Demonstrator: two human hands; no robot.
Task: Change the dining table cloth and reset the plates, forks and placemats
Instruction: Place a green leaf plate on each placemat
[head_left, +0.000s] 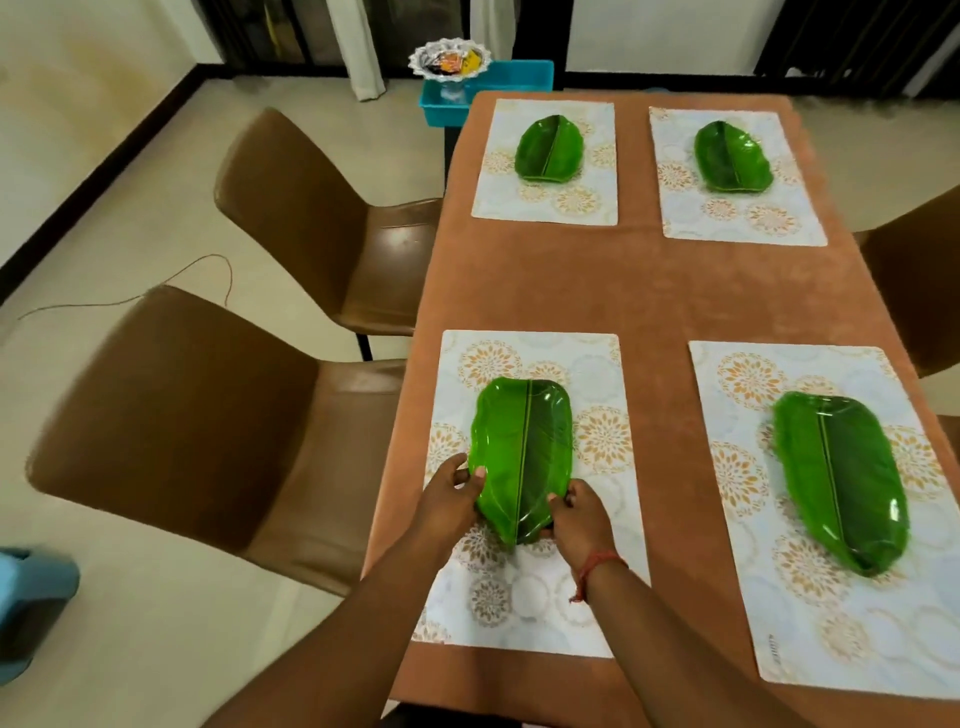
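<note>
A brown table cloth (649, 291) covers the dining table. On it lie several white placemats with orange flower prints, each bearing a green leaf-shaped plate. The near left plate (522, 447) sits on the near left placemat (597, 597). My left hand (452, 501) grips its near left edge, thumb on the rim. My right hand (576, 519) grips its near right edge. Other plates lie at the near right (841, 483), far left (549, 149) and far right (731, 156). No forks are in view.
Two brown chairs (208, 431) (322, 223) stand along the table's left side, and another chair (914, 280) shows at the right edge. A teal bin (511, 78) with a silver bowl (450, 58) of items stands beyond the far end. A thin cord (182, 280) lies on the floor.
</note>
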